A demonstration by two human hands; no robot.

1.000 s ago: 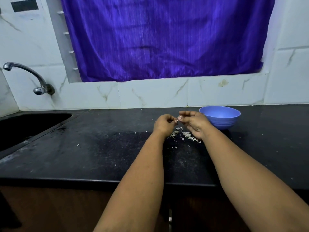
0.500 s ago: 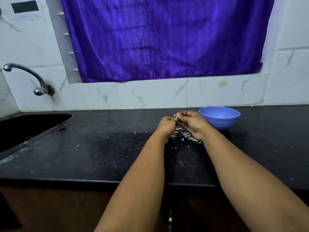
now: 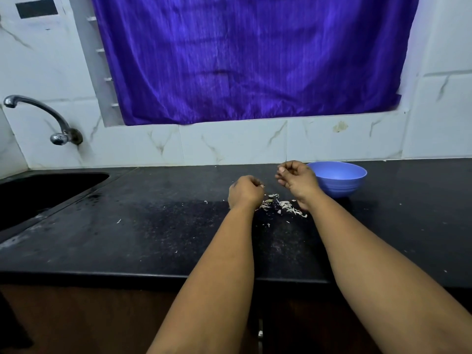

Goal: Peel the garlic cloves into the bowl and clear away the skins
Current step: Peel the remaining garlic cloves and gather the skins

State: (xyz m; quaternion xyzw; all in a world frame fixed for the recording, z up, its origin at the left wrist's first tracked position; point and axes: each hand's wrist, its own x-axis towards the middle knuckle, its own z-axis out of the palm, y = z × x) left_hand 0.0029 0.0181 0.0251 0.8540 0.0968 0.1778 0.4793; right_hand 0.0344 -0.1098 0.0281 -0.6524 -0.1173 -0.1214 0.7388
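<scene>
Where both hands met half a second ago, left hand (image 3: 245, 190) and right hand (image 3: 296, 178) now sit apart above the skins (image 3: 281, 206). Each grip is curled; contents too small to tell. Likely one clove is stripped and bound for the bowl (image 3: 338, 178) near the table's back edge.

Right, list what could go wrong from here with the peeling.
1. The garlic skins lie loose on the dark counter, with flecks strewn toward the sink; a passing forearm may spread them further.
2. The right hand is beside the blue bowl, not over it, so a released clove might miss.
3. The left hand pinches something tiny, easily dropped.
</scene>
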